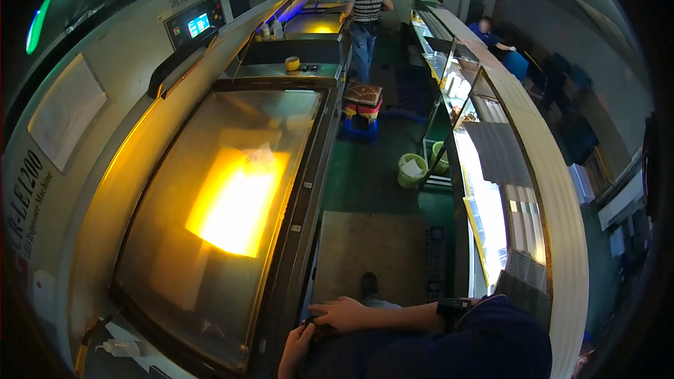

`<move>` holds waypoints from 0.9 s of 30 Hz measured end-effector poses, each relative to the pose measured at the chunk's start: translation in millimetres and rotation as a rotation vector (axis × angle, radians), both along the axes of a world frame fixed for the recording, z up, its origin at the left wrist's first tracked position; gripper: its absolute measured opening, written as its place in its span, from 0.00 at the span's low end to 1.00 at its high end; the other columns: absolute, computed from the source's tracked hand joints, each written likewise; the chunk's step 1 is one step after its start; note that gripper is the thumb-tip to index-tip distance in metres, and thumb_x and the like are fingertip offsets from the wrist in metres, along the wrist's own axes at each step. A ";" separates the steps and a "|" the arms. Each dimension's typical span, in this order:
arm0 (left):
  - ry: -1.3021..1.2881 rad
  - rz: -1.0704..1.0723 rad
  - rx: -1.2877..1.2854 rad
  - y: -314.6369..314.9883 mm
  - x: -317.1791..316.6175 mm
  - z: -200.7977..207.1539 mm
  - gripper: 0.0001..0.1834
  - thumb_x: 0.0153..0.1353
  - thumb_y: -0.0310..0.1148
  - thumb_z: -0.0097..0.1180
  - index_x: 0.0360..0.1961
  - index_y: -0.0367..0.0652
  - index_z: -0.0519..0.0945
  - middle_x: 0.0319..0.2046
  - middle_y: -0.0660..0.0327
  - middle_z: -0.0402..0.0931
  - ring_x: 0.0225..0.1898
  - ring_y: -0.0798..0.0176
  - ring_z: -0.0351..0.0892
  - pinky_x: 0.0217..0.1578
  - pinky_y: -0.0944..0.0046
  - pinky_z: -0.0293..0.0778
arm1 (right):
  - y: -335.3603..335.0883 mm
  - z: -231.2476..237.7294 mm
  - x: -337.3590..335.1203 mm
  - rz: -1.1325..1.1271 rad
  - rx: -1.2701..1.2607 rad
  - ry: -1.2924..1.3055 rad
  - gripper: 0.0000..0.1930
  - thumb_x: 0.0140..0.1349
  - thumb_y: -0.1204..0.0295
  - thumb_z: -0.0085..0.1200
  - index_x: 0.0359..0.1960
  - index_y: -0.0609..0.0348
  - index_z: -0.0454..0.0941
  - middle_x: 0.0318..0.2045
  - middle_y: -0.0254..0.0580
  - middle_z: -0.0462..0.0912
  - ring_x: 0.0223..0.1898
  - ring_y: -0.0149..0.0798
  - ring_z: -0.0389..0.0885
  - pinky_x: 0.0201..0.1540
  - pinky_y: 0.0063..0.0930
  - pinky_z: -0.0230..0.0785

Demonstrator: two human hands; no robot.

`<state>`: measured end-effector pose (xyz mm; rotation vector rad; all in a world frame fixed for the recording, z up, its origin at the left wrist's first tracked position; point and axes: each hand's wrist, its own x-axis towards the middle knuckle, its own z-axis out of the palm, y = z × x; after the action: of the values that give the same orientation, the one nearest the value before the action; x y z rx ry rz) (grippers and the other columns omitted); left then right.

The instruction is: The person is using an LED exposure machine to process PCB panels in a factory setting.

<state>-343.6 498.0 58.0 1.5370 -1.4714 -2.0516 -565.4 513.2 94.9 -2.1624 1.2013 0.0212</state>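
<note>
Both my hands are close together by the right edge of the exposure machine's framed glass bed [175, 267]. My right hand [342, 314] reaches in from the right, its fingers curled at a small dark thing [309, 321]. Just below, my left hand [298, 344] is closed at the same dark thing, which the fingers mostly hide; its kind cannot be made out. A bright yellow-lit rectangle [239, 203] glows in the bed, with a small pale sheet [260, 156] at its upper end. The machine's raised lid [126, 196] stands along the left.
Ahead, a person in a striped shirt [366, 3] stands at another lit bed [319, 26]. A stool with a stack on it [363, 96] and a green basket [412, 170] stand in the aisle. Right runs a lit shelf bench [484, 203]; beyond sits another person [486, 30]. Yellow tape roll [292, 64].
</note>
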 end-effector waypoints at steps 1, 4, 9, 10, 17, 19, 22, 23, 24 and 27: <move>0.000 -0.013 -0.006 -1.7 -11.0 6.9 0.18 0.70 0.40 0.49 0.39 0.33 0.81 0.30 0.63 0.79 0.31 0.72 0.75 0.32 0.71 0.71 | 3.6 -1.6 -5.6 -0.038 -0.044 -0.022 0.21 0.60 0.64 0.55 0.57 0.37 0.74 0.69 0.41 0.60 0.56 0.49 0.76 0.51 0.47 0.70; 0.135 0.168 0.165 -1.7 -37.8 20.0 0.21 0.71 0.43 0.47 0.41 0.32 0.80 0.33 0.60 0.80 0.33 0.69 0.78 0.34 0.69 0.74 | 7.8 -6.7 -20.1 -0.071 -0.122 -0.081 0.20 0.58 0.65 0.56 0.54 0.39 0.75 0.70 0.40 0.58 0.55 0.47 0.77 0.48 0.45 0.71; 0.482 0.429 0.316 -13.6 -78.0 27.9 0.25 0.73 0.45 0.38 0.52 0.31 0.73 0.41 0.52 0.80 0.36 0.60 0.82 0.37 0.64 0.78 | -5.1 5.4 -52.8 -0.086 -0.061 -0.201 0.22 0.55 0.68 0.59 0.54 0.41 0.76 0.72 0.41 0.52 0.55 0.51 0.77 0.50 0.47 0.70; 0.473 0.427 0.305 -17.6 -81.5 26.6 0.25 0.73 0.45 0.38 0.52 0.31 0.73 0.41 0.52 0.80 0.36 0.60 0.82 0.37 0.64 0.78 | -9.9 5.0 -60.7 -0.054 -0.064 -0.260 0.22 0.56 0.68 0.59 0.55 0.41 0.76 0.72 0.42 0.52 0.55 0.52 0.76 0.52 0.48 0.69; 0.524 0.444 0.289 -58.5 -126.7 6.4 0.21 0.74 0.44 0.37 0.50 0.38 0.73 0.38 0.55 0.79 0.35 0.60 0.81 0.34 0.62 0.78 | -44.5 -4.6 -115.6 0.046 -0.204 -0.335 0.22 0.57 0.75 0.57 0.54 0.41 0.78 0.74 0.42 0.49 0.57 0.51 0.74 0.54 0.47 0.70; 0.559 0.479 0.313 -69.0 -145.1 7.6 0.19 0.74 0.43 0.38 0.48 0.39 0.73 0.35 0.56 0.79 0.34 0.60 0.80 0.33 0.62 0.77 | -52.3 9.0 -134.2 0.044 -0.145 -0.345 0.22 0.57 0.76 0.57 0.54 0.41 0.78 0.74 0.41 0.48 0.60 0.51 0.71 0.56 0.48 0.69; 0.518 0.629 0.218 -85.0 -175.9 7.3 0.13 0.73 0.39 0.42 0.42 0.41 0.74 0.32 0.57 0.78 0.32 0.61 0.80 0.33 0.63 0.76 | -69.0 18.8 -164.4 0.047 -0.068 -0.349 0.21 0.56 0.73 0.58 0.53 0.40 0.79 0.73 0.42 0.49 0.61 0.52 0.70 0.58 0.49 0.66; 0.527 0.644 0.197 -91.2 -185.0 5.5 0.11 0.72 0.37 0.44 0.40 0.41 0.74 0.32 0.57 0.78 0.32 0.61 0.79 0.33 0.63 0.76 | -71.9 18.2 -172.3 0.048 -0.057 -0.346 0.20 0.56 0.71 0.59 0.52 0.39 0.79 0.73 0.44 0.50 0.59 0.53 0.72 0.58 0.49 0.64; 0.536 0.660 0.177 -95.5 -192.3 4.9 0.10 0.72 0.35 0.46 0.38 0.41 0.75 0.31 0.57 0.77 0.32 0.61 0.79 0.33 0.62 0.76 | -73.3 15.0 -178.0 0.054 -0.049 -0.348 0.20 0.56 0.71 0.59 0.52 0.39 0.79 0.73 0.44 0.50 0.59 0.53 0.72 0.58 0.49 0.64; 0.571 0.700 0.207 -107.8 -206.7 12.4 0.11 0.72 0.36 0.45 0.35 0.42 0.75 0.30 0.58 0.77 0.32 0.60 0.78 0.35 0.60 0.77 | -79.8 -1.1 -195.0 0.017 -0.183 -0.355 0.20 0.56 0.71 0.58 0.52 0.39 0.78 0.72 0.46 0.52 0.58 0.54 0.74 0.57 0.48 0.66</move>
<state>-550.3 390.1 70.3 1.1359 -0.4397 -1.9692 -760.4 433.4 93.8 -2.2118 1.0102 -0.4621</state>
